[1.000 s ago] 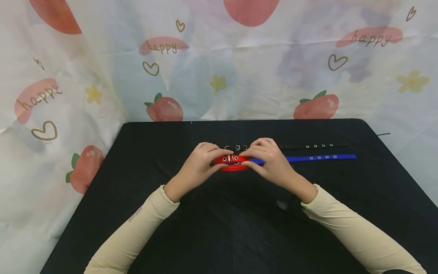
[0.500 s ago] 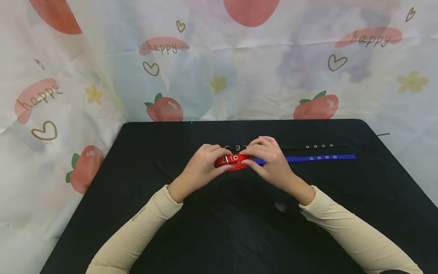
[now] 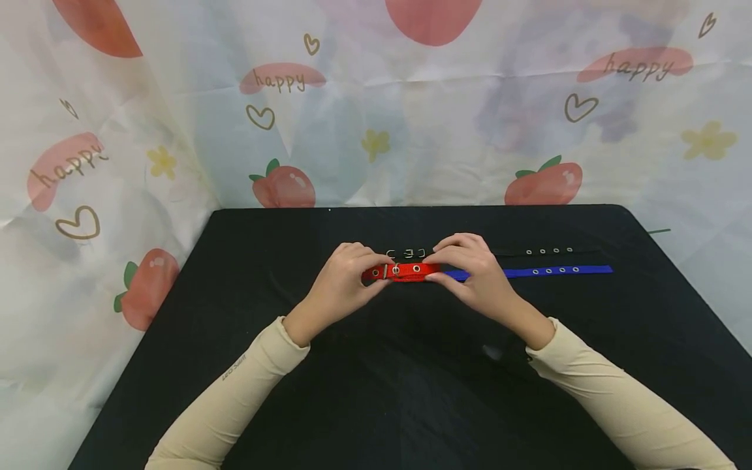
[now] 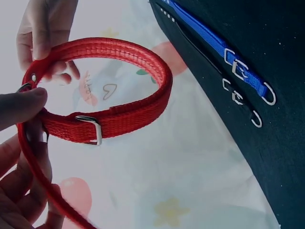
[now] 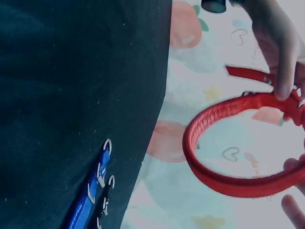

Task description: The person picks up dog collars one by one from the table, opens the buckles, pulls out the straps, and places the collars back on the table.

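Observation:
A red collar (image 3: 405,272) with metal eyelets and a buckle is held up between both hands. My left hand (image 3: 346,277) pinches one side near a metal ring, thumb in front. My right hand (image 3: 470,264) pinches the other side between thumb and fingers. In the left wrist view the collar (image 4: 128,121) forms a round loop, its silver buckle frame (image 4: 93,129) on the near side, and a loose strap end hangs past the left fingers. In the right wrist view that loose end sticks out beyond my left hand (image 5: 281,52).
Behind the hands, a blue collar (image 3: 555,271) and a thin black collar (image 3: 511,252) lie stretched out on the black-covered table (image 3: 382,391). Both have metal buckles and rings at their left ends. A patterned cloth (image 3: 435,130) hangs around the far and left sides.
The right hand has shifted a little to the right, and the hands are slightly farther apart. The red collar has turned, so its lower curve no longer shows beneath the front strap.

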Demonstrator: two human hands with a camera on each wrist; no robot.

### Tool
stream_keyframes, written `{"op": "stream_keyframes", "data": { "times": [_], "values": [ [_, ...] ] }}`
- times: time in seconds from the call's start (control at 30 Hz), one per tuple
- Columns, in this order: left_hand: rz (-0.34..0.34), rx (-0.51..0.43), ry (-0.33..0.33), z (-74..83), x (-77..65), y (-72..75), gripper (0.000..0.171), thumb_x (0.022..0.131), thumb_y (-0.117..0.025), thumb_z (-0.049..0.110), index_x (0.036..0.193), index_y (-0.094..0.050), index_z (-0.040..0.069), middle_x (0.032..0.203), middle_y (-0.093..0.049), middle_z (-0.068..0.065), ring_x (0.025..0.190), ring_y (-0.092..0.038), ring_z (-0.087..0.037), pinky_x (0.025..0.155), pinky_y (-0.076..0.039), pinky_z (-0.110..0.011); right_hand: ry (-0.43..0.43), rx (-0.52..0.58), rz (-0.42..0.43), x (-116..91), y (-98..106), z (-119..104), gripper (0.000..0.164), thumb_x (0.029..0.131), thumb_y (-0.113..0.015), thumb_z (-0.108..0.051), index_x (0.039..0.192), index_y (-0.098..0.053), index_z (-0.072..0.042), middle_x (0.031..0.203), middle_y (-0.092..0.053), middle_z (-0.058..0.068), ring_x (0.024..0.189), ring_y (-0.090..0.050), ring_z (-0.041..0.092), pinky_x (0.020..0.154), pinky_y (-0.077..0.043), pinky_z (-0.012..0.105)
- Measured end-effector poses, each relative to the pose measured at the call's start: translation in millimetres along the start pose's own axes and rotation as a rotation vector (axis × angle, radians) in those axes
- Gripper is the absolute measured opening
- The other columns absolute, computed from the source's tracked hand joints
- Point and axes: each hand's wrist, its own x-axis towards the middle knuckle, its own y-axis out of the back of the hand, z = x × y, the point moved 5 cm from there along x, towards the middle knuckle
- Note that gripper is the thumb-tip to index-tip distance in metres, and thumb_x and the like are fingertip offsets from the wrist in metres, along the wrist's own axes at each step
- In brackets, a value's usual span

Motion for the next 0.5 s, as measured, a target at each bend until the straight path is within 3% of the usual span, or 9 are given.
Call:
{"op": "stream_keyframes", "data": {
  "times": [0.07,0.17,0.3,0.37,0.5],
  "values": [
    [0.000,0.005,-0.019,1.9,0.8,0.5,0.025,0.073,-0.080,0.015,0.096,-0.073,0.010,0.078,-0.070,0.001,0.073,-0.056,-0.012,0.084,-0.047,-0.033,-0.011,0.000,-0.018,0.4,-0.3,-0.1,0.030,0.063,-0.083,-0.003,0.090,-0.071,-0.007,0.088,-0.067,0.008,0.094,-0.056,0.024,0.096,-0.035,0.051],
    [0.008,0.032,-0.063,6.1,3.1,0.9,0.024,0.073,-0.081,0.016,0.095,-0.073,0.010,0.077,-0.069,0.000,0.074,-0.057,-0.013,0.084,-0.047,-0.033,0.024,-0.022,-0.035,5.0,-2.7,-6.5,0.024,0.073,-0.080,-0.018,0.093,-0.071,-0.008,0.088,-0.068,0.007,0.094,-0.056,0.024,0.097,-0.035,0.053],
    [0.012,0.059,-0.086,9.5,5.2,1.2,0.024,0.072,-0.081,0.018,0.094,-0.073,0.010,0.078,-0.069,0.000,0.075,-0.057,-0.014,0.084,-0.047,-0.033,0.088,-0.084,-0.027,10.0,-4.1,-13.2,0.033,0.085,-0.063,-0.038,0.093,-0.072,-0.008,0.084,-0.069,0.007,0.091,-0.058,0.025,0.097,-0.036,0.055],
    [0.005,0.064,-0.074,9.4,4.7,1.4,0.025,0.072,-0.081,0.017,0.094,-0.073,0.010,0.078,-0.069,0.000,0.075,-0.057,-0.014,0.083,-0.047,-0.032,0.091,-0.110,-0.021,9.3,-2.7,-12.0,0.036,0.086,-0.058,-0.041,0.091,-0.073,-0.008,0.082,-0.069,0.007,0.090,-0.059,0.025,0.097,-0.036,0.056],
    [-0.019,0.063,-0.041,7.5,2.4,1.1,0.026,0.072,-0.082,0.016,0.095,-0.073,0.010,0.079,-0.070,-0.001,0.075,-0.057,-0.014,0.084,-0.048,-0.033,0.060,-0.102,-0.025,5.0,0.8,-5.5,0.029,0.081,-0.067,-0.035,0.090,-0.073,-0.008,0.083,-0.068,0.009,0.090,-0.058,0.025,0.098,-0.035,0.056]
  ]
}}
